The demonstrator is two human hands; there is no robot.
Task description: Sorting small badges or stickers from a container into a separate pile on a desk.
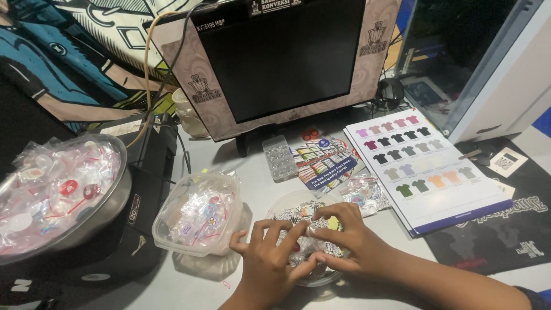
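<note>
Head view, looking down at a grey table. Both hands together near the front edge, over a shallow clear plastic dish point(298, 209) full of small printed stickers. Left hand point(270, 258) curled, fingers bent down onto a small crinkly clear packet point(313, 238), thumb tucked under. Right hand point(350, 238) pinching the same packet from the other side, fingertips point(330, 212) arched over the far rim of the dish. Packet directly beneath both hands, between the two thumbs; neither hand clearly nearer, no long axis readable because the fingers cover most of it. Whether the packet is sealed or open: cannot tell.

Just left of the hands, a soft-walled clear plastic tub point(198, 215), rounded square, loaded with glossy wrapped badges. Further left, at the left edge, a wide metal bowl point(112, 198) heaped with more shiny wrapped pieces, resting on a black printer point(143, 189). Behind the dish, a small clear compartment box point(279, 159) and a colourful leaflet point(327, 163). To the right, a stiff white card showing rows of coloured shirts point(427, 166), lying flat and slightly skewed, a loose packet point(361, 192) touching its near corner. At the back edge, a dark monitor point(281, 57) with a patterned frame.
</note>
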